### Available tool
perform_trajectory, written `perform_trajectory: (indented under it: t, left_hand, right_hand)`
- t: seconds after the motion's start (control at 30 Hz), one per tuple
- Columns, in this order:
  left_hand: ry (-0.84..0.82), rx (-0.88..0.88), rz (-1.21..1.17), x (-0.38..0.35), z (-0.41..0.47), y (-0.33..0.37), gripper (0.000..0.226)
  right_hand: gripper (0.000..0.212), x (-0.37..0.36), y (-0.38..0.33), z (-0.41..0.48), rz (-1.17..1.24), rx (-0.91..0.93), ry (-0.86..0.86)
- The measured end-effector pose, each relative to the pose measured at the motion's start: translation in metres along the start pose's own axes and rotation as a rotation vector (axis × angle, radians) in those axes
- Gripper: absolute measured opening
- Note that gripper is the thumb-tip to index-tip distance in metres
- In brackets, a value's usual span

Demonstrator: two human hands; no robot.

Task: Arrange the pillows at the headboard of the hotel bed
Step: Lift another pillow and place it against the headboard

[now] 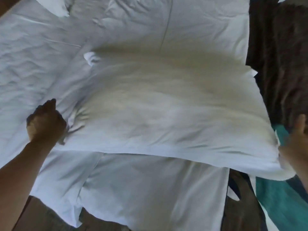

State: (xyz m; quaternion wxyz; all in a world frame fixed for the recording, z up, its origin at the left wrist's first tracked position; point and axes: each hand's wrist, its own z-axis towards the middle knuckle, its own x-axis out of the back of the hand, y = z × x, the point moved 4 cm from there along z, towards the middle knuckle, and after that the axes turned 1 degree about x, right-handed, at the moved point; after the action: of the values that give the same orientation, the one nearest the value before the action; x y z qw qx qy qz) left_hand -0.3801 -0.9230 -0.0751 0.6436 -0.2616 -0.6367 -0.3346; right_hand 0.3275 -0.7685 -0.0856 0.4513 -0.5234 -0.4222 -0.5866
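Positioning a pillow: both ends gripped, body spread over the bed.

My left hand (45, 120) is clenched on the bunched left end of the pillow (166, 110); my right hand (298, 144) grasps its right corner at the frame edge. The pillow lies across the white sheets (30, 64), overhanging the bed's side. I should lift both ends evenly and keep the casing taut so the filling settles flat.

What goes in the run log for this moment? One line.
stage: positioning | object: large white fabric pillow | left hand: gripping left edge | right hand: holding right corner | surface: wrinkled white bed sheet
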Motion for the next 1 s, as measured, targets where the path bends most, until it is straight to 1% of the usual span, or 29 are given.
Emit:
perform_trajectory:
  t: [0.03, 0.07, 0.1, 0.17, 0.2, 0.27, 0.3, 0.33, 0.4, 0.47, 0.53, 0.6, 0.7, 0.83, 1.0]
  left_hand:
    - [0.076, -0.123, -0.029, 0.002, 0.012, 0.033, 0.043]
    - [0.107, -0.251, -0.039, -0.001, 0.02, 0.067, 0.047]
    - [0.103, -0.356, -0.03, -0.006, 0.025, 0.105, 0.052]
    - [0.035, -0.491, -0.002, -0.019, 0.028, 0.181, 0.061]
    - [-0.017, -0.534, 0.011, -0.021, 0.025, 0.22, 0.064]
    - [-0.125, -0.573, 0.007, -0.029, 0.026, 0.28, 0.066]
    - [-0.181, -0.548, 0.007, -0.033, 0.032, 0.302, 0.066]
    - [-0.254, -0.504, 0.02, -0.041, 0.044, 0.316, 0.068]
    - [-0.35, -0.458, 0.069, -0.055, 0.07, 0.331, 0.072]
    - [-0.398, -0.45, 0.108, -0.07, 0.099, 0.334, 0.076]
    - [-0.417, -0.421, 0.125, -0.085, 0.127, 0.332, 0.077]
    - [-0.408, -0.384, 0.153, -0.1, 0.155, 0.326, 0.073]
    - [-0.446, -0.307, 0.16, -0.118, 0.196, 0.31, 0.068]
    - [-0.444, -0.273, 0.141, -0.14, 0.226, 0.297, 0.063]
    - [-0.36, -0.303, 0.179, -0.134, 0.216, 0.293, 0.051]
  right_hand:
    - [0.099, 0.007, -0.011, 0.015, 0.075, -0.011, -0.011]
    - [0.089, 0.008, -0.035, 0.024, 0.135, -0.007, -0.009]
    - [0.081, 0.014, -0.072, 0.037, 0.249, 0.043, 0.012]
    - [0.075, 0.026, -0.168, 0.056, 0.363, 0.255, -0.001]
    - [0.076, 0.028, -0.214, 0.054, 0.38, 0.364, -0.058]
    - [0.078, 0.019, -0.285, 0.046, 0.309, 0.593, -0.176]
    - [0.078, 0.013, -0.307, 0.046, 0.249, 0.649, -0.227]
    - [0.077, 0.006, -0.322, 0.055, 0.208, 0.657, -0.272]
    - [0.076, -0.011, -0.33, 0.083, 0.152, 0.609, -0.36]
    - [0.08, -0.03, -0.325, 0.117, 0.113, 0.539, -0.431]
    - [0.083, -0.049, -0.316, 0.152, 0.111, 0.454, -0.512]
    - [0.084, -0.066, -0.305, 0.185, 0.099, 0.37, -0.571]
    - [0.076, -0.097, -0.281, 0.228, 0.046, 0.271, -0.67]
    - [0.067, -0.125, -0.267, 0.25, 0.055, 0.232, -0.703]
    - [0.071, -0.122, -0.271, 0.244, 0.046, 0.234, -0.664]
